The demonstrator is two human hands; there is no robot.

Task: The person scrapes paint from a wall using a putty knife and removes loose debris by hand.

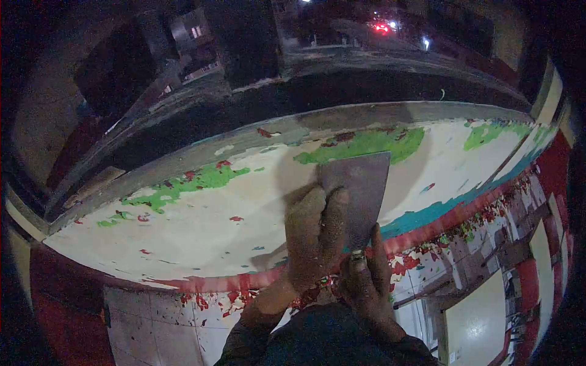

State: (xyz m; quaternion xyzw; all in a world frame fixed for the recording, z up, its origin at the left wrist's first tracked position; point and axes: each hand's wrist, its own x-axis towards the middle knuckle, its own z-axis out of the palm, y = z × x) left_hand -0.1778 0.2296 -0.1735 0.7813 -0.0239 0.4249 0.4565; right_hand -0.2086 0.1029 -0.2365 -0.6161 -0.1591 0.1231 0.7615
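A wide-bladed paint scraper (369, 183) lies against the sill, its flat metal blade pointing away from me. My right hand (366, 277) is wrapped round its handle, with a finger stretched along the blade's base. My left hand (311, 232) grips the left part of the blade, fingers together; its thumb is hidden. Beyond the blade's far edge is a patch of green paint (403, 145) with dark red flecks. White and cream surface (207, 238) shows around both hands.
The curved-looking sill has another green patch (207, 178) at left and a teal and red front edge (427, 219). Behind it runs a dark window frame (256, 97), with street lights (381, 28) outside. Red paint chips (406, 265) litter the tiled floor (149, 323) below.
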